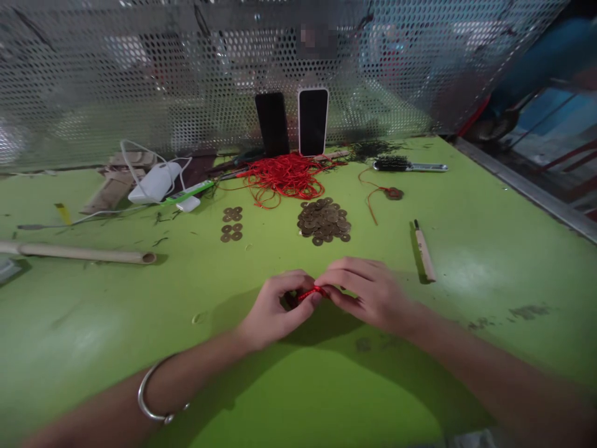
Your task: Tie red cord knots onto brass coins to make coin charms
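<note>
My left hand (284,308) is closed around a piece of red cord work (306,294), its thumb pressed on the near side. From the right, my right hand (368,289) pinches the end of the same red cord with thumb and fingers. Most of what lies inside the grip is hidden. Beyond my hands lies a heap of round bronze coins with holes (324,221). Two small groups of similar coins (232,233) sit to its left. A finished-looking coin piece with red cord tails (394,193) rests to the right of the heap.
A tangle of red cord (289,176) lies before two upright phones (313,121) against a perforated metal screen (186,81). Rightward are a brush (394,164) and a wooden-handled tool (425,254). A bamboo tube (88,252) and a white charger (156,182) lie left on the green table (140,298).
</note>
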A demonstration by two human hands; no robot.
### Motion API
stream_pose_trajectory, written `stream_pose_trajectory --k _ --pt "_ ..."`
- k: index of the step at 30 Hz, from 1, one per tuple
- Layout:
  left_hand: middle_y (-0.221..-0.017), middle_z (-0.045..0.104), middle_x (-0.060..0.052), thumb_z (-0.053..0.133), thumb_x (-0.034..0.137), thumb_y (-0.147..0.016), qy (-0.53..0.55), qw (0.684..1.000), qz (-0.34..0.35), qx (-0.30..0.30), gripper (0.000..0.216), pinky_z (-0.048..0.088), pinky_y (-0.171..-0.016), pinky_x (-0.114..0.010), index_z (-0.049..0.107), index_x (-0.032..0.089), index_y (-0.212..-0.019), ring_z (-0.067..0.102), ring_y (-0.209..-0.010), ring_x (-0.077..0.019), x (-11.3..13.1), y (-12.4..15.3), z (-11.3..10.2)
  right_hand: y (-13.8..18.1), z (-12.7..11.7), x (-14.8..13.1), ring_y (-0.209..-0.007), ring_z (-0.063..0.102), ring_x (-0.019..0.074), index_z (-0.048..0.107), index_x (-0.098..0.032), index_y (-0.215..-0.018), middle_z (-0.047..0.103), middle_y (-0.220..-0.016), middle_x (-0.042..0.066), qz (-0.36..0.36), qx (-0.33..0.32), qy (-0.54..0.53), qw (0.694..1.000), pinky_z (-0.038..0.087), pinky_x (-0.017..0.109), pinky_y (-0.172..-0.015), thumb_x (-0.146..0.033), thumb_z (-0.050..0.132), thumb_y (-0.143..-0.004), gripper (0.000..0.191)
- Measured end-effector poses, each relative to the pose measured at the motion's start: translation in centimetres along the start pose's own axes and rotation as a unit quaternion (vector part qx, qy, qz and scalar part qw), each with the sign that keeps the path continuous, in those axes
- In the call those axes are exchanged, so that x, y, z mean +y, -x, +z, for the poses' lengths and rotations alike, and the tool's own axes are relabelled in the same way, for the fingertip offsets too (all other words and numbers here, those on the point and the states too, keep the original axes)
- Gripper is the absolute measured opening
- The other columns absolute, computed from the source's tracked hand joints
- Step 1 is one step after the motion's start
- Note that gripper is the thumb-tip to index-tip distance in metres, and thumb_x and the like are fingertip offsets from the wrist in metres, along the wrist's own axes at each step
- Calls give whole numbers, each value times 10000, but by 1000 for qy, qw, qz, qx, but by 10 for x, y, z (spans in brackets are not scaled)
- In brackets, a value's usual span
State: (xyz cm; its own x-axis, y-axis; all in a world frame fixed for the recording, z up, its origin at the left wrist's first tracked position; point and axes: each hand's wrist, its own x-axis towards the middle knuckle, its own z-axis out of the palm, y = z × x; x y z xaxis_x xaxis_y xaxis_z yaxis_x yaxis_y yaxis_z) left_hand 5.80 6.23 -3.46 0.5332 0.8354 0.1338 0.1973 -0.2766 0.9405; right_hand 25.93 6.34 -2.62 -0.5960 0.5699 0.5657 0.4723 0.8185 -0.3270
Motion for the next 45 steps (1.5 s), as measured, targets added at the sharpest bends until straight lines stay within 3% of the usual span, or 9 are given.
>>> stream_pose_trajectory --k 13,21,29,36,41,45 --pt "-661 586 -37 561 280 -843 -15 1000 22 3 216 373 -606 -248 642 105 -744 482 -612 -113 -5 2 4 -1 5 -2 -723 590 120 584 -171 -947 649 -821 25 20 20 -18 999 457 234 -633 -178 540 -915 55" --pt "-614 509 -15 570 286 -806 -5 1000 1 30 220 322 -574 -240 606 112 -676 417 -584 -103 -16 5 10 4 15 0 -707 574 132 554 -201 -957 627 -814 13 34 -4 -32 999 419 249 -609 -170 493 -926 76" --pt "-595 408 7 553 405 -804 -2 996 47 77 295 295 -548 -239 505 151 -662 374 -571 -107 -34 5 15 1 24 1 -662 594 138 532 -224 -910 620 -769 8 31 -5 -1 999 433 225 -562 -157 455 -919 102" --pt "-632 441 -6 544 447 -813 2 992 76 102 300 334 -576 -249 497 158 -751 405 -598 -118 -45 6 18 1 26 4 -643 613 138 537 -227 -884 630 -750 4 27 -2 13 1000 464 213 -540 -128 472 -879 118" --pt "-626 430 1 565 481 -811 18 993 64 95 345 310 -537 -235 500 151 -736 387 -571 -101 -50 6 19 -5 19 -1 -715 643 145 542 -250 -1014 657 -840 11 30 70 5 997 527 226 -601 -134 498 -859 198" --pt "-651 478 -19 576 490 -817 38 992 75 99 350 330 -540 -236 498 153 -764 413 -580 -101 -50 7 18 -19 -19 -12 -811 631 204 510 -287 -1173 634 -972 76 47 200 -3 979 573 305 -669 -223 548 -850 332"
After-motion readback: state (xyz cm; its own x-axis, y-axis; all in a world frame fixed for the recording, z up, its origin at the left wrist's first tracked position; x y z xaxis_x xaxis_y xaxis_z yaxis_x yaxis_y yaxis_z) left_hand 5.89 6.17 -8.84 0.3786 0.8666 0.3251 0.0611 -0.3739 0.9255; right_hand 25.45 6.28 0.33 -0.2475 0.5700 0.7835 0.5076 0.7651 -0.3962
